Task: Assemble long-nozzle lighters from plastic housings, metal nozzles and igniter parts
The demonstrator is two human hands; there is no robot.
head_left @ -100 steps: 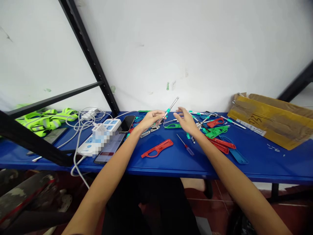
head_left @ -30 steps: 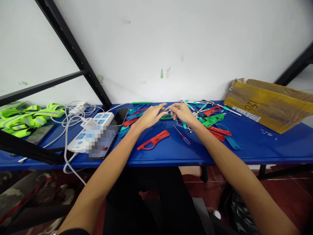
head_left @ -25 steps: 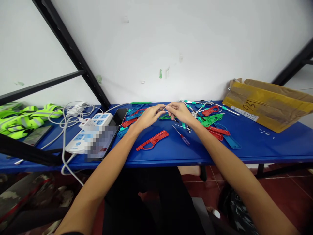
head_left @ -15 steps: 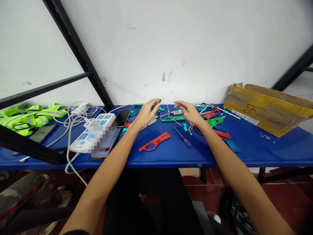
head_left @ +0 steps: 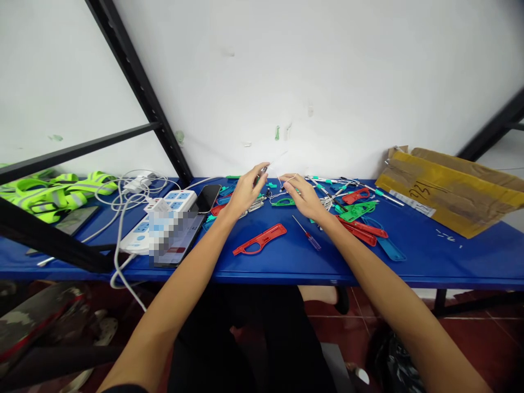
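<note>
Beyond the screwdriver point(head_left: 313, 242), the left hand point(head_left: 244, 192) pinches a metallic piece point(head_left: 265, 170) while the right hand point(head_left: 305, 200) curls by a thin white wire point(head_left: 279, 179), gripping or not, I can't tell, and a light touch looks wisest!

- Cardboard box point(head_left: 452, 188), far right: dark handwritten characters point(head_left: 418, 191) slant across the side facing the viewer; they appear to read "231", though the strokes are too small to be certain.
- White label point(head_left: 412, 203), on the same side of the box, just below the handwriting: its print is too fine to read.
- Lit phone point(head_left: 189, 236), near left: screen partly pixelated, any wording illegible.
- Power strip point(head_left: 180, 197), left, beside the phone: no lettering legible.
</note>
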